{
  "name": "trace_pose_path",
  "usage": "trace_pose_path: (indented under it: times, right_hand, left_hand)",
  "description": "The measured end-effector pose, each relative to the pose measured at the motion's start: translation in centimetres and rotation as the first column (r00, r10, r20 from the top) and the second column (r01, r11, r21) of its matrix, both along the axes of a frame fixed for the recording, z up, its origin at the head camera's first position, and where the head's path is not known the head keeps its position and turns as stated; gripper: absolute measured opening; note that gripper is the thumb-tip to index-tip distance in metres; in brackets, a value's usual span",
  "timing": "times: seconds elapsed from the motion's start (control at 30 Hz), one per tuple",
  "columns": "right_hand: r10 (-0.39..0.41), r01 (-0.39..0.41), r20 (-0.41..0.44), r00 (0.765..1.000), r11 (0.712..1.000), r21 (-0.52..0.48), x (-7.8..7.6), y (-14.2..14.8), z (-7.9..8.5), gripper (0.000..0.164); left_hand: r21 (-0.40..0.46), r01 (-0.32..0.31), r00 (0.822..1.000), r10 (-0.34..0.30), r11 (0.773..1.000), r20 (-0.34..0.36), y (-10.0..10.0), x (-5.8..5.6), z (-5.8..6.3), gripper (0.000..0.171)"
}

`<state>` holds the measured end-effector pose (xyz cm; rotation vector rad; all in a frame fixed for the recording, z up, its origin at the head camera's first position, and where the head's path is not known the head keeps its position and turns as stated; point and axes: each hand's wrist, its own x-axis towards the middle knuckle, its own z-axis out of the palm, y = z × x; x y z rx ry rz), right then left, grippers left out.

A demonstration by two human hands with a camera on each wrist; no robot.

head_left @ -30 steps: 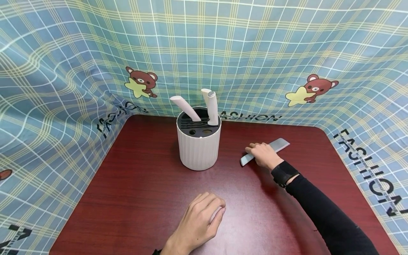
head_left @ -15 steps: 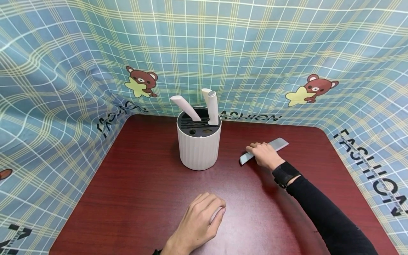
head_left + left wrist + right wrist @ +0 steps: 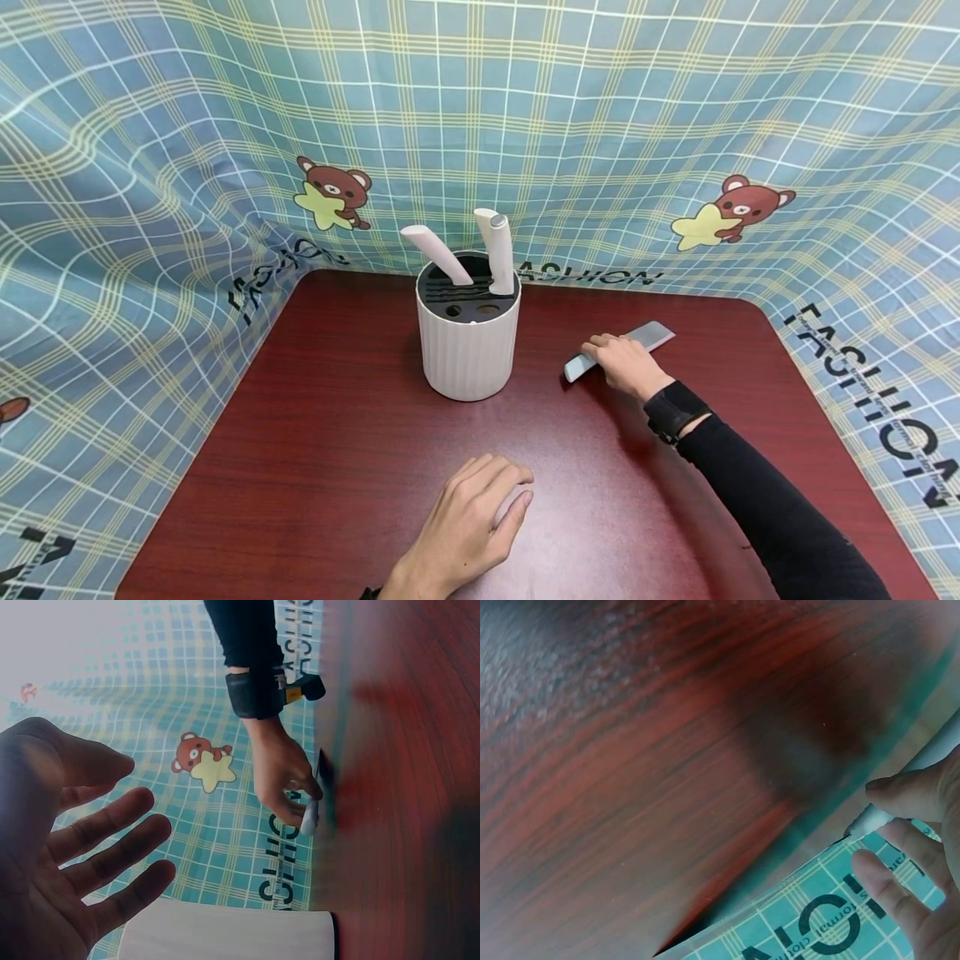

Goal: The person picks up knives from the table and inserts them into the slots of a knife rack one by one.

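A broad-bladed kitchen knife [image 3: 654, 334] is at the right of the table in the head view. My right hand [image 3: 624, 363] grips its pale handle [image 3: 581, 367], and the wide grey blade points to the far right. In the right wrist view, the thumb and fingers pinch the handle [image 3: 868, 820], with the blade seen edge-on. My left hand [image 3: 474, 518] hovers at the front middle, its fingers loosely bent and holding nothing. A white ribbed knife block [image 3: 468, 358] with a black slotted top stands between them, farther back. Several white-handled knives [image 3: 501, 254] stick up from it.
The dark red wooden table [image 3: 337, 433] carries all of this. A blue checked cloth [image 3: 600, 125] with printed bears hangs behind it and along both sides. Two round holes show in the block's top, in front of its slots.
My right hand and the knife have shifted slightly, with the blade's end moving a little left and away. The left thumb and forefinger have parted slightly.
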<state>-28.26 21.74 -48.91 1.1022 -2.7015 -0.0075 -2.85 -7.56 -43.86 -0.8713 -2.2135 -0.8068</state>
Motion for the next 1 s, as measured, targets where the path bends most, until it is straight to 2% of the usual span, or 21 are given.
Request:
trace_pose_path:
  times: [0.63, 1.0]
  right_hand:
    - [-0.042, 0.042, 0.022, 0.999, 0.999, -0.011, -0.5, 0.8, 1.2, 0.046]
    - [-0.036, 0.035, -0.002, 0.999, 0.994, -0.102, -0.4, 1.5, 2.4, 0.041]
  left_hand:
    - [-0.008, -0.003, 1.0, 0.003, 1.0, -0.007, 0.1, -0.2, 0.1, 0.017]
    - [-0.021, -0.005, 1.0, 0.005, 1.0, -0.004, 0.2, -0.1, 0.2, 0.017]
